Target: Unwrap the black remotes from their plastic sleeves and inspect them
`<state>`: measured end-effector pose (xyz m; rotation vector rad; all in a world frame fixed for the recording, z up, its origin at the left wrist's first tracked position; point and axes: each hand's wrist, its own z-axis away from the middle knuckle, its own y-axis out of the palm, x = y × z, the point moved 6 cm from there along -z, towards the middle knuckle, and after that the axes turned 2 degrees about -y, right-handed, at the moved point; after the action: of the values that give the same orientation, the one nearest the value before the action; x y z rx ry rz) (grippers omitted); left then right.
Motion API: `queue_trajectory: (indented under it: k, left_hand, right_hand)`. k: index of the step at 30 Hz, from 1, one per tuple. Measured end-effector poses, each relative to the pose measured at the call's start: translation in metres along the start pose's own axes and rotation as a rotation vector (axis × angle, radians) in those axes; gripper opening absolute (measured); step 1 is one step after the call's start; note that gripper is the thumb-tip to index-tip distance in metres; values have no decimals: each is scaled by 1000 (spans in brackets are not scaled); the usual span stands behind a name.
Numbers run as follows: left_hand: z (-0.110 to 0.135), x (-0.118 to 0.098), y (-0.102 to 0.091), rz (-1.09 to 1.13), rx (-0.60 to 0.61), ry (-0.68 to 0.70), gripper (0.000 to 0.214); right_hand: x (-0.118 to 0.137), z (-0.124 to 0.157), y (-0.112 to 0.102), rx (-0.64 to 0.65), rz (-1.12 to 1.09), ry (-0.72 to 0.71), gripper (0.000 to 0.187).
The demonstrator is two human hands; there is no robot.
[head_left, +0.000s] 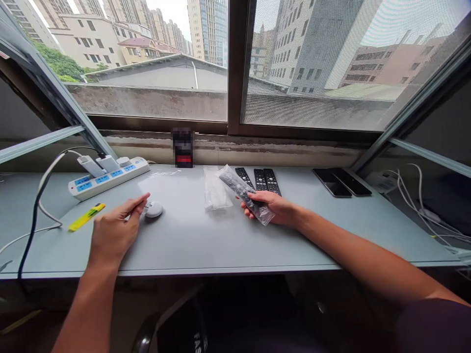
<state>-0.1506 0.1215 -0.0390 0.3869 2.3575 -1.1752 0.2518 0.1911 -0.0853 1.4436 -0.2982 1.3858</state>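
My right hand [277, 205] grips a black remote control in a clear plastic sleeve [234, 180], tilted above the desk with its upper end toward the left. Thumb on top, the fingers curl beneath it. Just beyond lie more black remotes, one slanted [245, 176] and two side by side [267, 180]. Flat clear plastic sleeves [216, 195] rest left of my right hand. My left hand [116, 228] has thumb and index finger pinched together beside a small round white object [154, 210] on the desk. Whatever the pinch may hold is too small to make out.
The grey desk [206, 245] carries a white power strip [110, 179] with plugs and cables at left. Near it lies a yellow cutter knife [87, 217]. Two dark phone-like slabs [340, 182] lie at right, and a blurred dark box [183, 147] stands by the window.
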Motion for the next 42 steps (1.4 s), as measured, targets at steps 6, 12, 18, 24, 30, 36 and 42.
queue_trajectory:
  k: [6, 12, 18, 24, 30, 36, 42]
  left_hand:
    - [3, -1, 0, -13, 10, -28, 43]
    - [3, 2, 6, 28, 76, -61, 43]
    - [9, -3, 7, 59, 84, -33, 37]
    - [15, -11, 13, 124, 172, 31, 38]
    - [13, -20, 21, 136, 172, 68, 39]
    - [14, -26, 25, 124, 189, 49, 35]
    - [21, -47, 33, 80, 193, 139, 33]
  right_hand:
    - [0, 0, 0, -5, -10, 0, 20]
    - [0, 0, 0, -5, -6, 3, 21]
    - [1, 1, 2, -9, -3, 11, 22]
    - [0, 0, 2, -1, 9, 1, 18]
    - [-1, -1, 0, 4, 16, 0, 20]
    - [-1, -1, 1, 6, 7, 1, 19]
    - [0, -1, 1, 6, 13, -3, 18]
